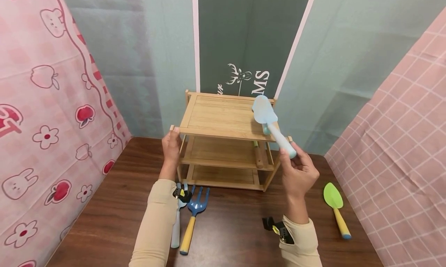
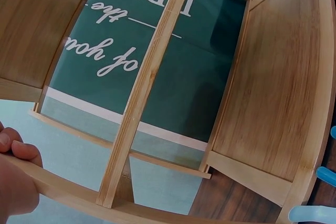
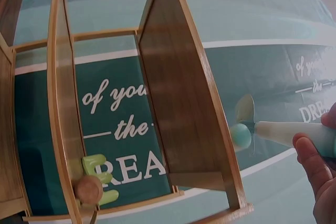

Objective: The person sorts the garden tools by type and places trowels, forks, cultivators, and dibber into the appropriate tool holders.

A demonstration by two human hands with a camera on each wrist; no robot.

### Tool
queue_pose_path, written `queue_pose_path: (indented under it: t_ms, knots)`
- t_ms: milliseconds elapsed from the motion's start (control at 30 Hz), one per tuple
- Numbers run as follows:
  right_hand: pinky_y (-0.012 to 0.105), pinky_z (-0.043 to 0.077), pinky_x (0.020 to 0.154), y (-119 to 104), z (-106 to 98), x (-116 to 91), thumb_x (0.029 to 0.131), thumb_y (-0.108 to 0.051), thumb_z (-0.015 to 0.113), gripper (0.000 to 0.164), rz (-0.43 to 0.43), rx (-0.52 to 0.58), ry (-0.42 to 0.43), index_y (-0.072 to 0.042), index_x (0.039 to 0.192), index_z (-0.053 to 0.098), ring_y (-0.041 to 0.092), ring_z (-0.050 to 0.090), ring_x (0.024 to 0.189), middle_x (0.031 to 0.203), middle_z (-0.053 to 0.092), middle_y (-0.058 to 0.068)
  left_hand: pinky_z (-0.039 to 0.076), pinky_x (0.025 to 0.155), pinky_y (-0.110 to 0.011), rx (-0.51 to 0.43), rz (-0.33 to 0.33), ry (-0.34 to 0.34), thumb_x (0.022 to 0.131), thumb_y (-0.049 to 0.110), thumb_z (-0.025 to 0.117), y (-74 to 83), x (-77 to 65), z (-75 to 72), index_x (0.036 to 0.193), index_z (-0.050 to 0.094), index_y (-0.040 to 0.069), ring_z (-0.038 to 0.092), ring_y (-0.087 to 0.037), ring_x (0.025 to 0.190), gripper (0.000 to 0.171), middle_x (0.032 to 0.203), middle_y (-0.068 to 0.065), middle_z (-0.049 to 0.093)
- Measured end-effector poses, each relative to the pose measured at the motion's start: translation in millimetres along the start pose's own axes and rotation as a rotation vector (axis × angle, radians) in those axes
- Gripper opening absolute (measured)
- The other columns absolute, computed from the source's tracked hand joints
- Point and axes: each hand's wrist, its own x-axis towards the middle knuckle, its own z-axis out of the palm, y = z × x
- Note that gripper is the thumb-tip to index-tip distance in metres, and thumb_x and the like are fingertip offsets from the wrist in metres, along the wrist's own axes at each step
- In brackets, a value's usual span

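My right hand (image 1: 300, 170) pinches a pale blue hand trowel (image 1: 264, 110) by its whitish handle, blade pointing away, above the right end of a wooden shelf rack (image 1: 219, 114). Beneath that trowel, the teal end (image 1: 266, 130) of another tool shows at the top board's edge; the rest is mostly hidden. My left hand (image 1: 171, 145) holds the rack's front left corner at top-board height. On the middle shelf, at the right, lies a hand fork with a wooden handle (image 1: 259, 157); its green tines (image 3: 97, 174) show in the right wrist view.
In front of the rack, a blue fork with a yellow handle (image 1: 197, 207) lies beside a pale grey-blue fork (image 1: 175, 232), partly hidden by my left forearm. A green trowel (image 1: 333, 197) lies at the table's right. Cloth hangs behind and on both sides.
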Motion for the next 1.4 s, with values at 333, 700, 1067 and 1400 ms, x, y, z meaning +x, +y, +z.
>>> queue_pose_path:
  t_ms: [333,700,1067,1400]
  knots:
    - [0.013,0.046,0.056,14.1,13.8,-2.7,0.07,0.013,0.068,0.023,-0.012,-0.016,-0.057,0.015,0.092,0.066,0.003,0.06,0.064,0.08,0.063,0.027,0.016,0.043,-0.022,0.004,0.006,-0.004,0.09,0.016,0.048,2.0,-0.6,1.7,0.054,0.034,0.012,0.021,-0.005,0.042,0.039,0.046,0.009,0.029]
    - [0.015,0.048,0.059,36.1,31.8,-3.8,0.071,0.006,0.074,0.026,0.002,-0.047,-0.109,0.01,0.097,0.068,0.006,0.064,0.072,0.086,0.065,0.022,0.016,0.043,-0.023,0.006,0.009,-0.002,0.09,0.017,0.049,2.2,1.1,1.9,0.054,0.034,0.013,0.021,-0.005,0.042,0.039,0.047,0.008,0.028]
    - [0.013,0.047,0.057,40.6,47.4,-2.1,0.073,0.001,0.074,0.026,-0.042,-0.123,-0.167,0.007,0.097,0.069,0.018,0.065,0.068,0.084,0.067,0.019,0.016,0.043,-0.023,0.018,0.012,0.002,0.09,0.018,0.049,1.9,0.1,0.2,0.053,0.034,0.012,0.021,-0.006,0.043,0.04,0.047,0.008,0.028]
    - [0.011,0.045,0.059,46.6,64.9,4.3,0.075,-0.008,0.074,0.026,-0.051,-0.23,-0.239,0.007,0.095,0.07,0.025,0.066,0.067,0.084,0.068,0.018,0.016,0.042,-0.023,0.024,0.01,0.001,0.09,0.018,0.049,-0.5,-0.8,-0.6,0.053,0.033,0.01,0.021,-0.006,0.042,0.041,0.046,0.007,0.028]
